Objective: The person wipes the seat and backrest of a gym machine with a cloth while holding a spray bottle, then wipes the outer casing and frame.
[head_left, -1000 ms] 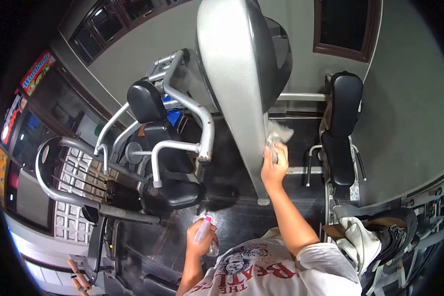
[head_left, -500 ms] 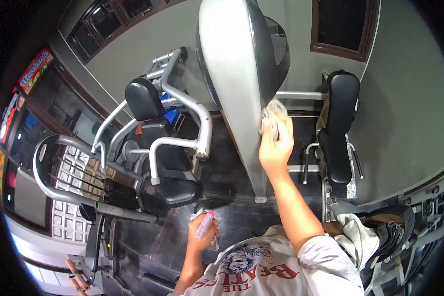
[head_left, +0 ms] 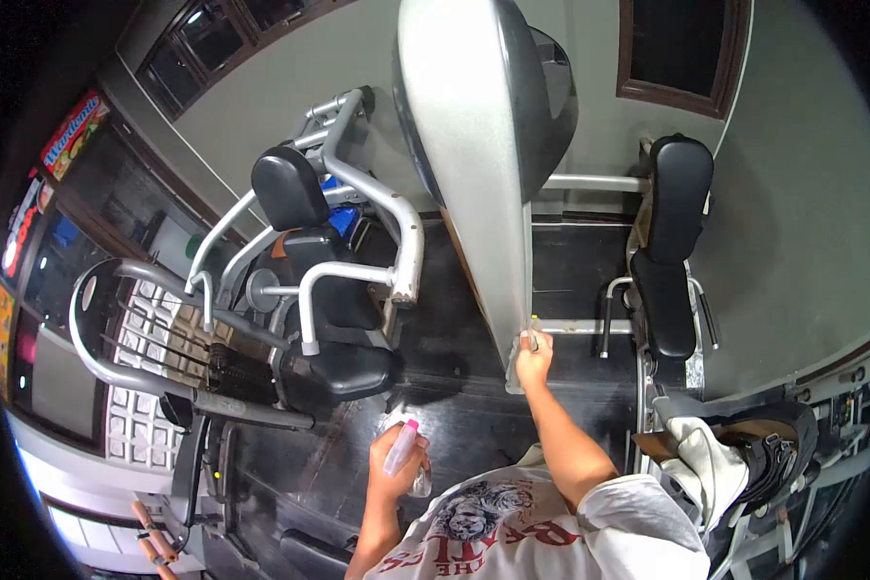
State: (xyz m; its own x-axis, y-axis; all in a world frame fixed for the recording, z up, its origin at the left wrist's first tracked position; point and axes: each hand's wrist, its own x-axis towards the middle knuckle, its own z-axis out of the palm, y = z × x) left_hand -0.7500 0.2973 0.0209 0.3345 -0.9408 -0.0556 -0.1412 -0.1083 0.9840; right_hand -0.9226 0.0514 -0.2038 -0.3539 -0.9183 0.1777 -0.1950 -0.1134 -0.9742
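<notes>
Right hand [head_left: 533, 355] is clenched on a cloth [head_left: 529, 337] pressed low against the grey machine shroud [head_left: 474, 164]; left hand [head_left: 396, 464] grips a spray bottle [head_left: 399, 449].

— How are my hands?
— My right hand [head_left: 533, 356] is stretched forward and low, arm nearly straight, fingers curled shut.
— And the left?
— My left hand [head_left: 393, 464] sits close to my chest, elbow bent, fingers wrapped tight.
</notes>
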